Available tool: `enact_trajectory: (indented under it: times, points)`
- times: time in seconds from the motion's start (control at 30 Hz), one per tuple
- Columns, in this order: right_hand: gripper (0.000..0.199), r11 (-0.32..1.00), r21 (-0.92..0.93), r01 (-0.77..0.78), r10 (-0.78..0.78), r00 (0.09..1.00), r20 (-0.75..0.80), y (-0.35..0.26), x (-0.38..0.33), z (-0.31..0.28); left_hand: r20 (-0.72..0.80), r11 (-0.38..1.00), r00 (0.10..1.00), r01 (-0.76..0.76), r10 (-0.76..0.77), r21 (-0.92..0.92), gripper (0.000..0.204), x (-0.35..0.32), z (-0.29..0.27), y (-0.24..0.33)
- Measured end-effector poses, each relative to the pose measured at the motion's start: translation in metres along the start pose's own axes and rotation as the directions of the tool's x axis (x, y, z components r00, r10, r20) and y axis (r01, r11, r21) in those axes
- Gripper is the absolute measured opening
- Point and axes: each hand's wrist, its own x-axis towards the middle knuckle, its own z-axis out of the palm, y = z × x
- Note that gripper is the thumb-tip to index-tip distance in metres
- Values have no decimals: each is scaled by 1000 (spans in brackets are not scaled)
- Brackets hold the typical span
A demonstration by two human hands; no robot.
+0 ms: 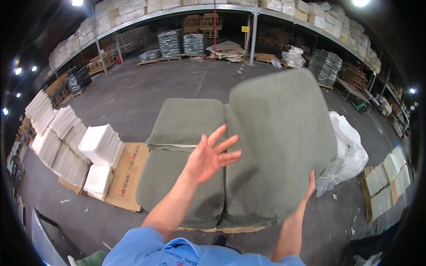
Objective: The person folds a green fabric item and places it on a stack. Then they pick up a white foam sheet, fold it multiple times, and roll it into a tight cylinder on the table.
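Note:
A large grey-green ribbed cushion [279,128] is held up, tilted, by my right hand [308,191], which grips its lower right edge. Most of that hand's fingers are hidden by the cushion, whose outline is slightly blurred. My left hand [213,155] is raised with fingers spread and nothing in it. Beneath it lie stacked grey-green cushions, one at the near left [177,186] and another at the far left [188,119]. The lifted cushion covers much of the right-hand part of this stack.
Flat cardboard [133,177] lies left of the stack, beside piles of white foam pads [102,144]. A clear plastic bag [344,155] of white material stands at the right, with more white pads [384,188] beyond. Wrapped pallets [171,44] and racking line the far side.

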Motion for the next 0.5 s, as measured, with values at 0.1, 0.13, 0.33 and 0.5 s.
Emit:
enact_trajectory:
  times: [0.1, 0.13, 0.33, 0.5]
  points:
    - [64, 989, -95, 117, -113, 993, 46, 6, 128, 21, -271, 912, 961, 162, -60, 376, 67, -59, -20, -11]
    - [63, 986, -64, 154, -152, 987, 48, 20, 163, 39, -423, 850, 902, 290, -89, 440, 66, -85, -36, -18]
    - [68, 999, 40, -5, 11, 988, -156, 132, 294, 36, -862, 978, 507, 188, -20, 87, 41, -184, -85, -80]
    - [71, 991, 19, -136, 132, 900, -416, 210, 301, -19, -906, 983, 422, 151, 33, 107, 32, -184, -92, -79]
